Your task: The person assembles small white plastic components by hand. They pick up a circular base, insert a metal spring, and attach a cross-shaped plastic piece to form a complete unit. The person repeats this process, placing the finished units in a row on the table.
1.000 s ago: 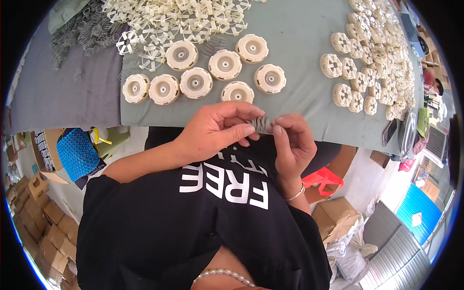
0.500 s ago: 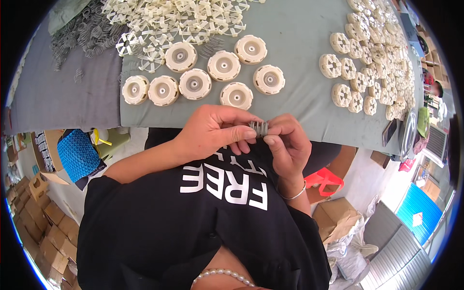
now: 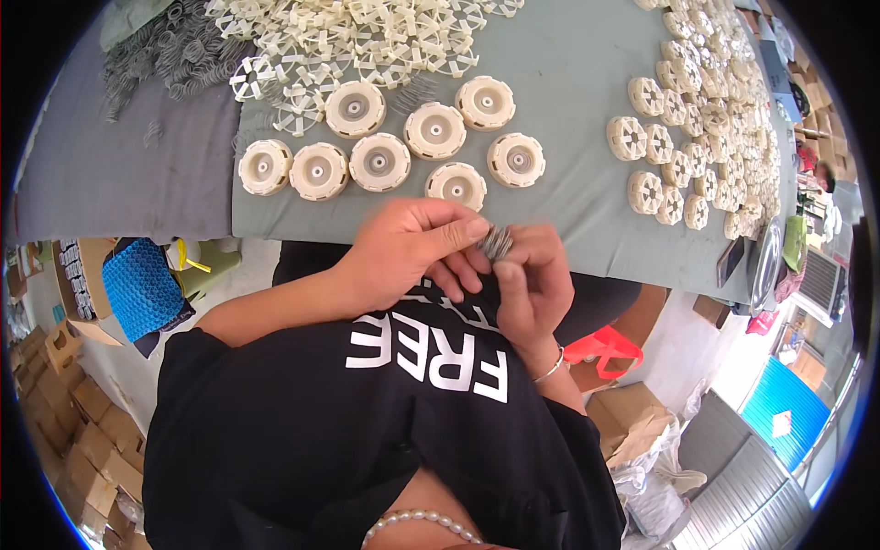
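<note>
Between my two hands, at the near table edge, is a grey metal coil spring [image 3: 496,243]. My left hand [image 3: 412,247] pinches one side of it with thumb and forefinger, its other fingers curled below. On the other side, the thumb and bent fingers of my right hand [image 3: 532,284] grip it too. Just beyond my hands stand several round cream plastic housings [image 3: 380,161], open side up, some with a coil showing inside. The nearest housing [image 3: 456,186] is partly covered by my left hand.
A heap of cream slotted plastic pieces [image 3: 339,46] lies at the back, with a pile of grey springs [image 3: 174,55] left of it. Many slotted round parts [image 3: 678,170] crowd the right side. A phone [image 3: 731,260] and a shiny tray [image 3: 765,266] lie at the right edge.
The spring has tilted from lying level between my fingers to a slant. My right hand has shifted slightly left and down. The whole view has moved a little.
</note>
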Motion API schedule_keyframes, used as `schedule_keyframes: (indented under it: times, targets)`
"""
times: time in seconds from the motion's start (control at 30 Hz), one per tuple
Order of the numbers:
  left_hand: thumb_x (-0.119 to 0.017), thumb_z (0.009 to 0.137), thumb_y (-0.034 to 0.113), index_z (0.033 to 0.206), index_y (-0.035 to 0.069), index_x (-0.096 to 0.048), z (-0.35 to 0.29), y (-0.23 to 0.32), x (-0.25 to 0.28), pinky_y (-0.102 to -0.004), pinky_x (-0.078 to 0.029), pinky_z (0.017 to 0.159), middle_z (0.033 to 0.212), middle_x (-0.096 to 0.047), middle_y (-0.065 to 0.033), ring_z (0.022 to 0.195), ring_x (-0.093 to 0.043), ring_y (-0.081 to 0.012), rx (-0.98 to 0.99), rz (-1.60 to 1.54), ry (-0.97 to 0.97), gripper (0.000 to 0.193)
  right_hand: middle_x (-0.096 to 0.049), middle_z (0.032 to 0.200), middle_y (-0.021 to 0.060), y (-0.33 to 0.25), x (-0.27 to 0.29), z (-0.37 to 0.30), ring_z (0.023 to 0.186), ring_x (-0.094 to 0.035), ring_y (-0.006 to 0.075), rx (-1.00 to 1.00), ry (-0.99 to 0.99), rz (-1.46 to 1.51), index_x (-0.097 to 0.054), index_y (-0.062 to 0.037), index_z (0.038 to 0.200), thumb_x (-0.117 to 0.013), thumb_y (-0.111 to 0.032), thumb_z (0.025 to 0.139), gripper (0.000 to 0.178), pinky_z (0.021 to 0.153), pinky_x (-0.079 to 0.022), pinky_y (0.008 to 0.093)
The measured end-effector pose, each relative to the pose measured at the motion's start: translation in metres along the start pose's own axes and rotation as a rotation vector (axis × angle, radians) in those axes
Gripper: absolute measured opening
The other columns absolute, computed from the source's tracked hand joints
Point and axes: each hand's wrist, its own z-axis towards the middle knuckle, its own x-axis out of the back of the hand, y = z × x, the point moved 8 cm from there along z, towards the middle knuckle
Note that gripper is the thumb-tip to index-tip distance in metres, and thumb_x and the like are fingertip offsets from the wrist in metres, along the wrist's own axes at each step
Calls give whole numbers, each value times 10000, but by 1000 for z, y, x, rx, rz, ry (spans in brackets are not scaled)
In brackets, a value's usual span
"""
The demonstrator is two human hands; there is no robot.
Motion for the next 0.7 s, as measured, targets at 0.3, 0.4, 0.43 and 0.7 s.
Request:
schedule_keyframes:
  times: [0.3, 0.4, 0.43, 0.7]
  targets:
    - [-550, 1056, 157, 1287, -12, -593, -1, -4, 4, -265, -601, 563, 1025, -671, -107, 772, -668, -143, -67, -280, -51, 289, -598, 980, 72, -13, -15, -5, 866, -561, 195, -148, -101, 186, -627, -11, 985, -748, -67, 964, 135, 846, -478, 324]
    - [-611, 1017, 42, 1322, 2, -609, -14, 14, -7, -227, -537, 536, 989, -625, -36, 741, -580, -94, -304, 12, -82, 308, -579, 1002, 38, -1, -12, -10, 894, -512, 115, -255, -27, 349, -616, -4, 992, -701, -97, 1025, 130, 844, -431, 265]
    - [-639, 1014, 47, 1307, 3, -626, -16, 16, -6, -219, -511, 526, 972, -624, -28, 731, -574, -85, -376, 119, -74, 297, -579, 1000, 36, 1, -11, -12, 891, -509, 107, -284, 10, 397, -616, -3, 992, -700, -97, 1027, 131, 836, -429, 261]
    - [-721, 1032, 162, 1179, 7, -692, -27, -5, -8, -203, -381, 451, 860, -668, -40, 574, -507, -50, -171, -45, -52, 216, -591, 928, 65, -25, -19, -18, 833, -536, 168, 164, 66, 97, -617, -15, 976, -731, -94, 998, 141, 794, -470, 310]
